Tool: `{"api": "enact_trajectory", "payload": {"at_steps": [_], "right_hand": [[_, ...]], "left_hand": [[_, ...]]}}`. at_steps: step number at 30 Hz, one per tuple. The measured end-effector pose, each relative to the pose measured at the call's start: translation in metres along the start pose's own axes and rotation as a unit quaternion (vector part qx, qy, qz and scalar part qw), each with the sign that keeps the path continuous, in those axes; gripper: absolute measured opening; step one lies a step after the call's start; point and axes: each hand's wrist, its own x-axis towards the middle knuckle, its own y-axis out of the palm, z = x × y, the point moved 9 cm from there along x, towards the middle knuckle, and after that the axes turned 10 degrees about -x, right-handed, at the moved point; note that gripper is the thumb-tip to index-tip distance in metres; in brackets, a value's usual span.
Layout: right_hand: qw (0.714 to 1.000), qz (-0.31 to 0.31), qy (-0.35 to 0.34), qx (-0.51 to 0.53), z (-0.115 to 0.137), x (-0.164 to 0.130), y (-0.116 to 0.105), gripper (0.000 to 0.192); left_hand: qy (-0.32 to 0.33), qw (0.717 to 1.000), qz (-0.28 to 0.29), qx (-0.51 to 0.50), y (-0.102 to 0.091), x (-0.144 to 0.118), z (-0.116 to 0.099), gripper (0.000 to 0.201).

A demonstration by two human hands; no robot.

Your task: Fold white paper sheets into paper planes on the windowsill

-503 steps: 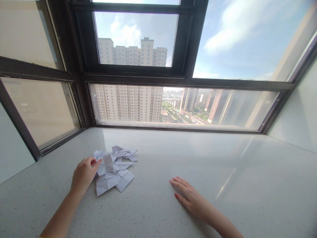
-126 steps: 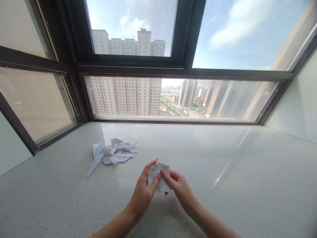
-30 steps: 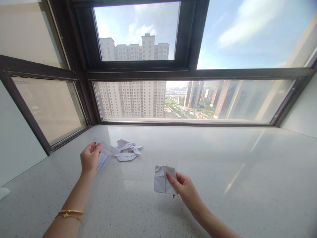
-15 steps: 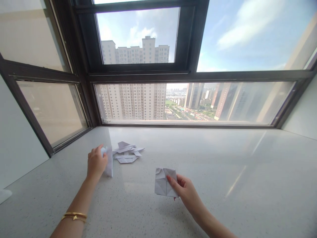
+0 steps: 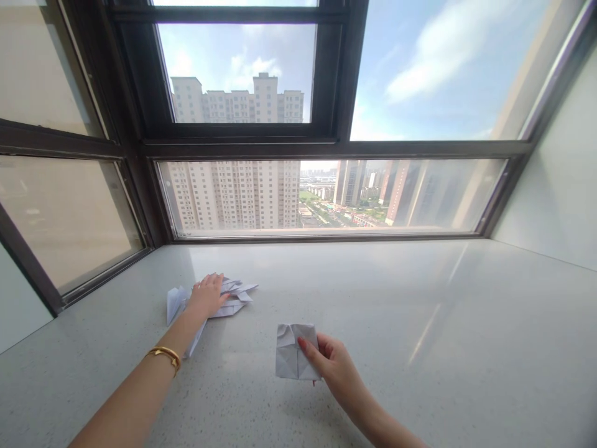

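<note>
Head view: I look down at a pale speckled sill (image 5: 420, 323) under a dark-framed window (image 5: 336, 149), with tower blocks and sky outside. My left hand (image 5: 208, 296) lies palm down, fingers loosely spread, on a pile of folded white papers (image 5: 236, 292) at the left of the sill; one long piece sticks out from under my wrist. A gold bangle (image 5: 164, 354) circles that forearm. My right hand (image 5: 332, 367) is nearer me, at the centre, pinching a creased, folded square of white paper (image 5: 291, 358) by its right edge between thumb and fingers. The square stands tilted up, well apart from the pile.
</note>
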Motion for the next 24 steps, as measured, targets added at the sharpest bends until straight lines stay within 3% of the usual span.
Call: {"api": "enact_trajectory", "payload": {"at_steps": [3, 6, 11, 19, 24], "right_hand": [[1.000, -0.007, -0.005, -0.005, 0.001, 0.000, -0.001, 0.045], [1.000, -0.005, -0.007, 0.000, 0.002, -0.001, -0.001, 0.046], [1.000, -0.003, -0.012, 0.001, 0.003, 0.000, 0.000, 0.043], [1.000, -0.003, -0.004, 0.002, 0.000, 0.000, -0.001, 0.045], [1.000, 0.000, -0.006, 0.003, 0.000, 0.000, 0.000, 0.044]], "left_hand": [[-0.004, 1.000, 0.012, 0.002, 0.008, 0.007, 0.004, 0.033], [-0.006, 1.000, 0.008, -0.013, 0.003, 0.008, 0.008, 0.025], [-0.016, 0.998, -0.040, -0.052, -0.026, 0.007, 0.012, 0.025], [-0.087, 0.978, -0.144, -0.127, -0.077, 0.006, 0.033, 0.027], [-0.101, 0.968, -0.165, -0.162, -0.098, 0.005, 0.046, 0.029]]}}
